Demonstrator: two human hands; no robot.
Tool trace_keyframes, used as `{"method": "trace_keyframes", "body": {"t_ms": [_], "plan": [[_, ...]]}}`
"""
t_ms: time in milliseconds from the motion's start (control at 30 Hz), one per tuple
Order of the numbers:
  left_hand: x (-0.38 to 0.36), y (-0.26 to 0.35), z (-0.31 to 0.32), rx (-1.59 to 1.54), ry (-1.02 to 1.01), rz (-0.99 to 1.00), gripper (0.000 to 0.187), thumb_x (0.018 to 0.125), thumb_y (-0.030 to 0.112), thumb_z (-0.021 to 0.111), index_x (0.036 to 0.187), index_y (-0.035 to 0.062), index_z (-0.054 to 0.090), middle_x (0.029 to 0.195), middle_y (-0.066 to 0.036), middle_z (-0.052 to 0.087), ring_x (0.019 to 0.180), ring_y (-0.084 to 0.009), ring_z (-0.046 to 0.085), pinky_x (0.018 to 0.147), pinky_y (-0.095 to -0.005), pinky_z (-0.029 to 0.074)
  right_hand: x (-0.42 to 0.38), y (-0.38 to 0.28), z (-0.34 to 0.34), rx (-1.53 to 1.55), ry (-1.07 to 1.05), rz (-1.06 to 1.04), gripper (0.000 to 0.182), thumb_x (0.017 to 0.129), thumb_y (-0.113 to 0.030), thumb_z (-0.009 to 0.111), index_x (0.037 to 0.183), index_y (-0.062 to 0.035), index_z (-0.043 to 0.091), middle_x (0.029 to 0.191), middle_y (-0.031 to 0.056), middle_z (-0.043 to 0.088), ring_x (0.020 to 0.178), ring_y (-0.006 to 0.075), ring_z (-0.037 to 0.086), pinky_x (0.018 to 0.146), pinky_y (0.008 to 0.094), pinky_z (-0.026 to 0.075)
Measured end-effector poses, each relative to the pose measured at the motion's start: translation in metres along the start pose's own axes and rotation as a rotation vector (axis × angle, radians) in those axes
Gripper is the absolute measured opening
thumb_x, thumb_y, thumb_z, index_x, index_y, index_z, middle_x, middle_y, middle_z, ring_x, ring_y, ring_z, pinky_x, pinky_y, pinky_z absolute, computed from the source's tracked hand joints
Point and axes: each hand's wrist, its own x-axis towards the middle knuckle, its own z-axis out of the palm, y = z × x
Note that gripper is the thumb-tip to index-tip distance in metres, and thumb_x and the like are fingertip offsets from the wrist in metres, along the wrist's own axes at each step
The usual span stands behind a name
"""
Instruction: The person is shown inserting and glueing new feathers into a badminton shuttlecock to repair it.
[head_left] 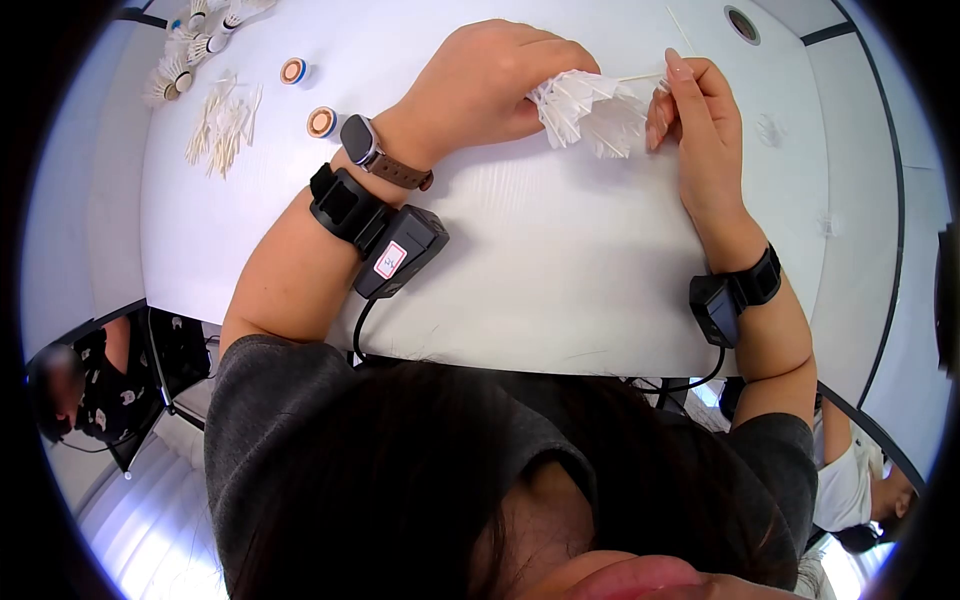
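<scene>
My left hand [500, 75] is closed around the base end of a white feather shuttlecock [590, 110], whose feather skirt opens toward the right. The fingers cover its cork end. On the right, my right hand [697, 115] pinches a thin pale stick [640, 77] between thumb and fingertips, right at the edge of the skirt. A second thin pale line [681, 30] runs upward from these fingertips over the white tabletop.
At the upper left, several shuttlecocks [205, 45] lie near a pile of pale sticks [225, 125]. Two round pieces, one farther [293, 70] and one nearer [321, 122], sit by my left wrist. A cable hole [742, 25] and clear plastic scraps [770, 130] are at the right.
</scene>
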Motion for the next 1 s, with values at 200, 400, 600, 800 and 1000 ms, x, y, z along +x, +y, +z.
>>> {"method": "trace_keyframes", "body": {"t_ms": [200, 400, 600, 800, 1000], "plan": [[0.0000, -0.0002, 0.0003, 0.006, 0.010, 0.006, 0.037, 0.069, 0.007, 0.079, 0.105, 0.0133, 0.073, 0.100, -0.002, 0.074, 0.085, -0.0253, 0.068, 0.075, -0.0344, 0.053, -0.0033, -0.0081, 0.0096, -0.133, 0.013, -0.020, 0.020, 0.097, -0.023, 0.069, 0.101, -0.0052, 0.061, 0.075, -0.0033, 0.058, 0.057, 0.0021, 0.048, 0.051, 0.0195, 0.037], [0.0004, -0.0016, 0.0011, 0.003, 0.030, 0.017, 0.036, 0.070, 0.008, 0.079, 0.105, 0.0132, 0.073, 0.099, -0.002, 0.074, 0.084, -0.0253, 0.068, 0.075, -0.0341, 0.054, -0.0024, -0.0065, 0.0073, -0.142, -0.030, -0.015, 0.020, 0.098, -0.025, 0.068, 0.096, -0.0053, 0.063, 0.071, -0.0040, 0.056, 0.056, 0.0016, 0.047, 0.050, 0.0195, 0.036], [0.0003, -0.0014, 0.0009, 0.012, 0.032, 0.014, 0.034, 0.071, 0.007, 0.079, 0.104, 0.0126, 0.073, 0.097, -0.002, 0.074, 0.083, -0.0249, 0.068, 0.074, -0.0335, 0.054, 0.0000, -0.0053, 0.0075, -0.149, -0.008, -0.027, 0.029, 0.103, -0.030, 0.061, 0.088, -0.0056, 0.060, 0.061, -0.0039, 0.049, 0.054, 0.0032, 0.045, 0.050, 0.0211, 0.035], [0.0005, -0.0001, 0.0008, 0.008, 0.023, -0.004, 0.035, 0.069, 0.007, 0.079, 0.103, 0.0121, 0.073, 0.096, -0.002, 0.074, 0.081, -0.0248, 0.067, 0.073, -0.0331, 0.053, 0.0002, -0.0056, 0.0073, -0.131, 0.004, -0.026, 0.033, 0.105, -0.033, 0.055, 0.087, -0.0054, 0.059, 0.059, -0.0039, 0.046, 0.053, 0.0037, 0.042, 0.050, 0.0212, 0.035], [0.0002, -0.0005, 0.0008, 0.004, 0.018, -0.006, 0.035, 0.069, 0.007, 0.079, 0.103, 0.0122, 0.073, 0.096, -0.002, 0.074, 0.082, -0.0254, 0.067, 0.073, -0.0339, 0.053, 0.0005, -0.0043, 0.0031, -0.071, 0.004, -0.011, 0.033, 0.106, -0.033, 0.054, 0.089, -0.0051, 0.056, 0.060, -0.0043, 0.044, 0.051, 0.0045, 0.041, 0.050, 0.0214, 0.037]]}}
